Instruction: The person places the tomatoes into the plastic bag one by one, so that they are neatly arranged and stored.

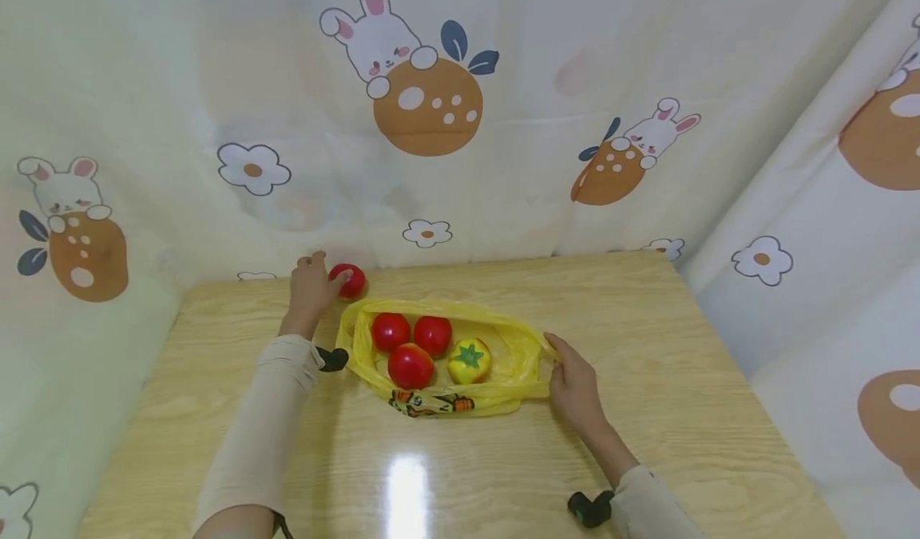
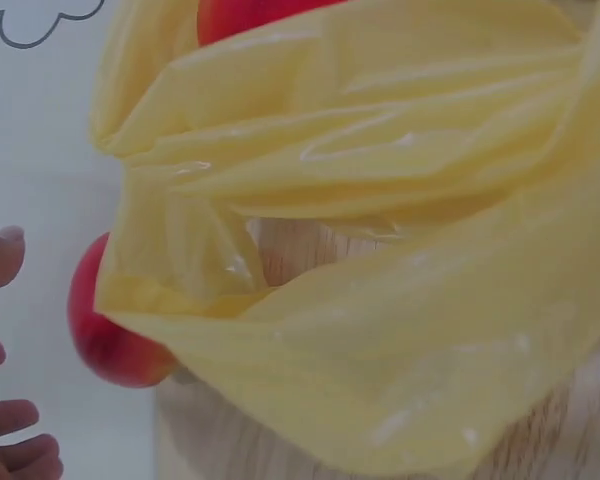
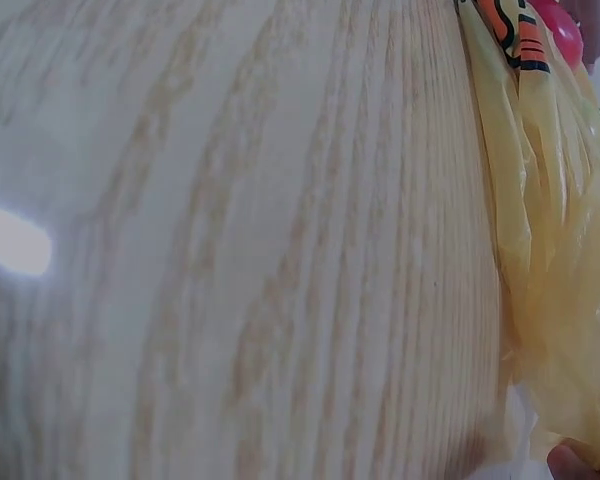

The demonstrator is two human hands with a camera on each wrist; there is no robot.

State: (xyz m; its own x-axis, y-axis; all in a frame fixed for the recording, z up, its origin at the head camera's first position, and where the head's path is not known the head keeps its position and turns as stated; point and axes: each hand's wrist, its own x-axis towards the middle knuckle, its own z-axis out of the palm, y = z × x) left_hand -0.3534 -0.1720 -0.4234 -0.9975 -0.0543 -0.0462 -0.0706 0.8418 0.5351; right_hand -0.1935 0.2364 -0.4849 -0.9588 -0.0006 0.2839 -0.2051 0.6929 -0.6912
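A yellow plastic bag [image 1: 503, 387] lies on its side of the table with its mouth held wide. Inside are several red, apple-like fruits [image 1: 410, 366] and a yellow-red one [image 1: 469, 361] with a green star-shaped top. Another red apple-like fruit [image 1: 350, 282] is outside, just past the bag's left end. My left hand [image 1: 307, 290] is at that fruit, thumb overlapping it; in the left wrist view the fingers [image 2: 8, 418] are spread, with a gap to the fruit [image 2: 115, 330]. At the bag's right end, my right hand [image 1: 573, 381] pinches its rim; a fingertip [image 3: 570, 464] shows in the right wrist view.
The bag rests on a light wooden table [image 1: 625, 307]. Behind the table's back edge hangs a curtain [image 1: 517, 180] printed with rabbits and flowers; it also runs along both sides. Black wrist devices [image 1: 591, 509] show at both sleeves.
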